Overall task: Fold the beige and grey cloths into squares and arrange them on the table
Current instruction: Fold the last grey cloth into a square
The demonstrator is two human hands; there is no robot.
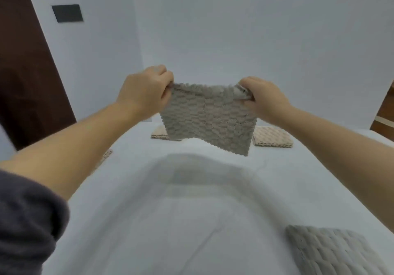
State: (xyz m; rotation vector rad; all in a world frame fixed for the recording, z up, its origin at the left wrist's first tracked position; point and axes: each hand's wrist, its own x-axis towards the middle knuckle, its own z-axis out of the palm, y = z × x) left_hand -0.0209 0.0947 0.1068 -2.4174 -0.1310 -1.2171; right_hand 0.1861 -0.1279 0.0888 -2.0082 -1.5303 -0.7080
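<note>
Both hands hold up a soft, bumpy grey cloth (206, 119) in the air above the white bench (191, 221). The left hand (145, 91) pinches one top corner with curled fingers. The right hand (264, 98) pinches the other top corner the same way. The cloth hangs loose between them and does not touch the bench. It looks light and floppy, so it will sag wherever it is not held. The top corners are a good place to hold it, because then it hangs flat and the edges can be lined up for a fold. It may already be folded once, but the picture is too blurry to be sure. A folded beige bumpy cloth (273, 137) lies on the far side of the bench. A second beige cloth (158, 133) peeks out behind the hanging one. A folded grey square cloth (332, 251) lies near the front right.
</note>
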